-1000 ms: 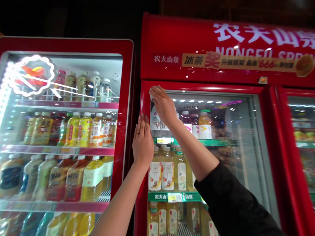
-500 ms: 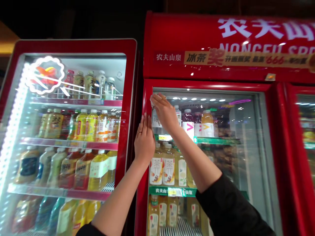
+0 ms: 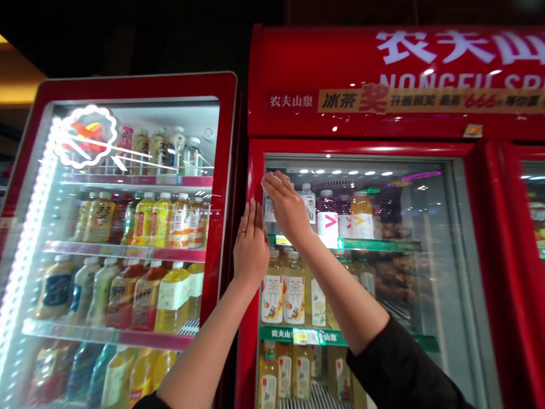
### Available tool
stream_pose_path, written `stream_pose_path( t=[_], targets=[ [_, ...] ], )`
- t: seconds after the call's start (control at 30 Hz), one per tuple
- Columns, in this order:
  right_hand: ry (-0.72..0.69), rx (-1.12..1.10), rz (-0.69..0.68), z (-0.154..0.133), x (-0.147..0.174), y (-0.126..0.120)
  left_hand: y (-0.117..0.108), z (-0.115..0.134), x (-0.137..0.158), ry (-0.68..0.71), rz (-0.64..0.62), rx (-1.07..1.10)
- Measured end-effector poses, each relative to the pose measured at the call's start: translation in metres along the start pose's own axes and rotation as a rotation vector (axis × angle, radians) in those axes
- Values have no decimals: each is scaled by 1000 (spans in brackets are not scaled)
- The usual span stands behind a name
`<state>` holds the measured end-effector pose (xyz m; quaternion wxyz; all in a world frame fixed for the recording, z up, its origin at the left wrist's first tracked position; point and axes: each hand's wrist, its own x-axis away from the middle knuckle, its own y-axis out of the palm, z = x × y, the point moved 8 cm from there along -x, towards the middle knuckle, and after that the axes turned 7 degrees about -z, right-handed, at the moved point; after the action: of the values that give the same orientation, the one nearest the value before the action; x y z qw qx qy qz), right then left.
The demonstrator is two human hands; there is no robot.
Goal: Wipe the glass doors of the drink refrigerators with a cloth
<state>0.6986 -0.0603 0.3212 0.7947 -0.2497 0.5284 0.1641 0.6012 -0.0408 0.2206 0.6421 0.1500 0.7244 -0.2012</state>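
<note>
My left hand (image 3: 252, 247) lies flat along the red door frame (image 3: 246, 341) of the right-hand drinks fridge, fingers stretched upward and a ring on one of them. Higher up, my right hand (image 3: 289, 207) presses a crumpled white wipe (image 3: 269, 177) against the glass door (image 3: 409, 272) near its upper left corner. Only the wipe's edge shows past the fingertips; whether it is cloth or paper I cannot tell. Behind the glass by that hand stand a white-labelled bottle (image 3: 307, 201) and a dark purple bottle (image 3: 327, 213).
To the left stands another lit fridge with a red frame (image 3: 227, 170) and several rows of bottles. A glowing sign (image 3: 87, 136) shows at its upper left. Above the right fridge runs a red header (image 3: 340, 62) with white lettering. Green-edged shelves (image 3: 378, 245) carry more bottles.
My right hand has slid slightly down and to the right on the glass with the wipe. My left hand stays on the frame. The view has shifted a little.
</note>
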Motion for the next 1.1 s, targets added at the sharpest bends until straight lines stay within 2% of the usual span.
stream_pose_path(
  t=[0.1,0.2,0.3,0.4,0.53,0.63,0.77,0.97,1.1],
  targets=[
    [-50,2,-61,-4,17,-4,1,-2,0,-15,-12,22],
    [-68,18,-105,5,35,-14,2,-2,-1,4,-12,27],
    [-3,33,-39,24,37,-27,0,-1,-1,27,0,11],
    [85,36,60,34,25,-31,-1,1,-1,36,-3,-5],
    [40,11,7,16,15,-16,0,0,-1,40,-17,-15],
    [-41,-2,-86,-1,30,-9,0,0,-1,49,-29,0],
    [-89,22,-119,3,50,-17,1,0,-1,46,-50,58],
    [25,39,38,22,20,-22,-2,2,-2,49,-7,27],
    [-11,9,-3,5,8,-9,-1,0,-1,34,-1,14]
  ],
)
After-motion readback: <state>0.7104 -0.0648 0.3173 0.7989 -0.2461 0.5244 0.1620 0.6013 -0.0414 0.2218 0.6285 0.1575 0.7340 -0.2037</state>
